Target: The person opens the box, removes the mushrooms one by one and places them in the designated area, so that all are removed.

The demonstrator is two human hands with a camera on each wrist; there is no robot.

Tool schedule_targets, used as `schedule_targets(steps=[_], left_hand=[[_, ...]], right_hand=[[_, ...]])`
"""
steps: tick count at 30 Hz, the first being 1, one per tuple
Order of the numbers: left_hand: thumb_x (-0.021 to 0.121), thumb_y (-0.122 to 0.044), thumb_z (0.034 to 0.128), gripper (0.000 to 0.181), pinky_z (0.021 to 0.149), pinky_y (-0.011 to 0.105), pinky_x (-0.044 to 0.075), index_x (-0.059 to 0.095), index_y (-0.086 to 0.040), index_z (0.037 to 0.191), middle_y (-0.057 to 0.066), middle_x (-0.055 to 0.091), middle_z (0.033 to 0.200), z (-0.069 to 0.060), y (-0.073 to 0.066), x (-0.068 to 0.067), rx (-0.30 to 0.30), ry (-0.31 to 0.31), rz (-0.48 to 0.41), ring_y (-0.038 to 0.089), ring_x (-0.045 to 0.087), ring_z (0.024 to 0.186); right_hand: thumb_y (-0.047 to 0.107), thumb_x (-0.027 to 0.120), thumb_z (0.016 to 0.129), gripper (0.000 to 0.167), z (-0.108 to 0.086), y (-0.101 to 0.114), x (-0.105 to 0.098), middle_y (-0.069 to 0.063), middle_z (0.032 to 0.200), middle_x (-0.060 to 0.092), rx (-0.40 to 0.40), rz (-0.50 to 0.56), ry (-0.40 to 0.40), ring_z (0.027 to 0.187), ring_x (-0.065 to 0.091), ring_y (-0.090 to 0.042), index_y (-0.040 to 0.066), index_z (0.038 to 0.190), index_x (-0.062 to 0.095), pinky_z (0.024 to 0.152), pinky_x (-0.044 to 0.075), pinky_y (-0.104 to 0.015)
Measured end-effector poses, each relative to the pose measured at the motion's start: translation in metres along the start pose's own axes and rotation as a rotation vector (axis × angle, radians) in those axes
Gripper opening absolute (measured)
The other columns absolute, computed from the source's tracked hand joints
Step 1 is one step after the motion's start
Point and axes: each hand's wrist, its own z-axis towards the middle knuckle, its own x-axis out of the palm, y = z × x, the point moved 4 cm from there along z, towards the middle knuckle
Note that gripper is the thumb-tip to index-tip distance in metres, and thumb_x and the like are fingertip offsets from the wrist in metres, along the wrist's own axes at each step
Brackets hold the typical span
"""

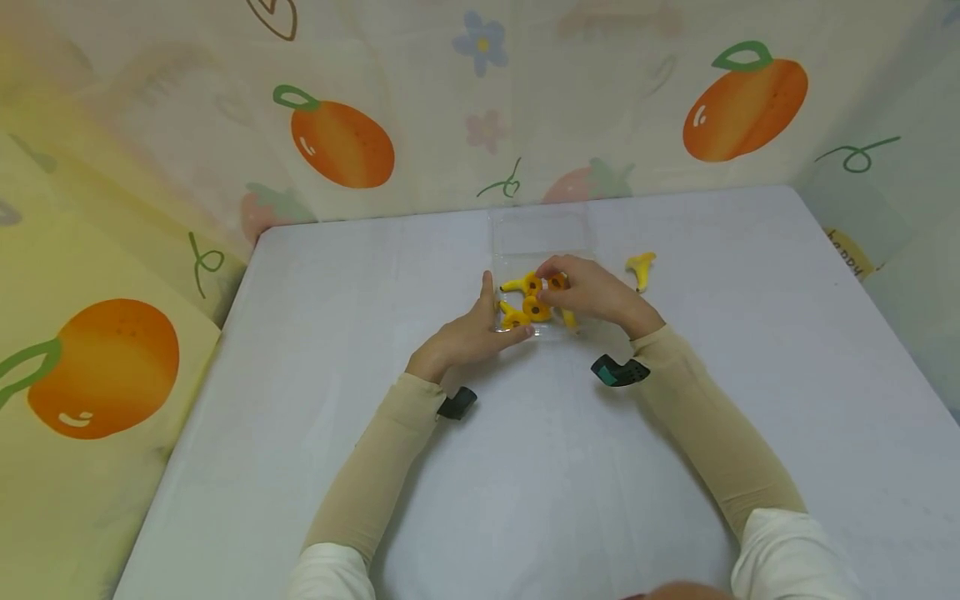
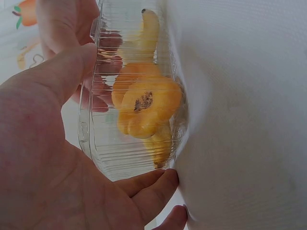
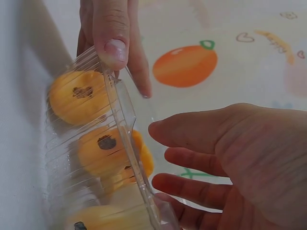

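Note:
Several yellow flower-ended pieces [image 1: 536, 309] with dark centres lie in a clear plastic container [image 1: 557, 336]. My left hand [image 1: 471, 333] holds the container at its front left corner; in the left wrist view its thumb is on the rim and its other fingers are against the end wall. My right hand [image 1: 588, 287] is over the container's right part. In the right wrist view that hand [image 3: 249, 163] has bent, spread fingers beside the rim [image 3: 132, 158], with nothing seen between them.
The container's clear lid [image 1: 542, 229] lies open behind it, toward the table's back edge. Another yellow piece [image 1: 641, 268] rests on the white table [image 1: 525, 475], right of the container. A patterned cloth [image 1: 427, 100] hangs behind the table.

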Motion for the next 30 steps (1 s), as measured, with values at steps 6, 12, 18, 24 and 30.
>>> schedule_targets(steps=[6, 12, 18, 24, 30], left_hand=[[0.058, -0.07, 0.0903, 0.122, 0.128, 0.048, 0.024, -0.036, -0.025, 0.152, 0.005, -0.004, 0.172, 0.0011, 0.0009, 0.0009, 0.003, 0.002, 0.001, 0.025, 0.016, 0.158], [0.059, -0.069, 0.0904, 0.122, 0.126, 0.05, 0.027, -0.035, -0.024, 0.153, 0.007, -0.002, 0.172, 0.0001, -0.0008, 0.0004, 0.0, 0.001, -0.003, 0.027, 0.02, 0.157], [0.059, -0.069, 0.0903, 0.122, 0.126, 0.049, 0.027, -0.035, -0.023, 0.153, 0.007, -0.001, 0.172, 0.0003, -0.0016, -0.0006, 0.011, 0.001, -0.002, 0.027, 0.021, 0.157], [0.058, -0.074, 0.0876, 0.125, 0.126, 0.049, 0.027, -0.035, -0.023, 0.153, 0.007, -0.003, 0.171, -0.0001, -0.0015, -0.0005, 0.012, 0.011, 0.002, 0.027, 0.019, 0.157], [0.058, -0.073, 0.0886, 0.124, 0.127, 0.05, 0.026, -0.035, -0.022, 0.153, 0.007, -0.004, 0.171, -0.0006, -0.0022, -0.0012, 0.011, 0.008, 0.0, 0.028, 0.017, 0.158]], right_hand=[[0.024, 0.064, 0.099, 0.045, 0.0015, -0.002, 0.0035, -0.015, 0.141, 0.056, 0.003, -0.027, 0.018, 0.123, 0.053, -0.032, 0.002, 0.137, 0.055, 0.11, 0.046, -0.05], [0.025, 0.064, 0.098, 0.046, 0.0027, -0.0027, 0.005, -0.016, 0.139, 0.057, 0.003, -0.043, 0.021, 0.117, 0.054, -0.032, 0.002, 0.138, 0.055, 0.106, 0.047, -0.049], [0.025, 0.065, 0.098, 0.045, 0.0033, -0.0013, 0.0062, -0.017, 0.138, 0.06, 0.01, -0.074, 0.024, 0.124, 0.057, -0.033, 0.003, 0.136, 0.057, 0.109, 0.047, -0.051], [0.027, 0.063, 0.098, 0.045, 0.0025, -0.0004, 0.0076, -0.016, 0.138, 0.061, 0.042, -0.097, 0.043, 0.127, 0.057, -0.033, 0.006, 0.137, 0.056, 0.11, 0.047, -0.051], [0.029, 0.065, 0.099, 0.045, 0.0025, 0.0008, 0.0094, -0.016, 0.137, 0.063, 0.041, -0.14, 0.054, 0.125, 0.059, -0.033, 0.007, 0.137, 0.056, 0.109, 0.048, -0.051]])
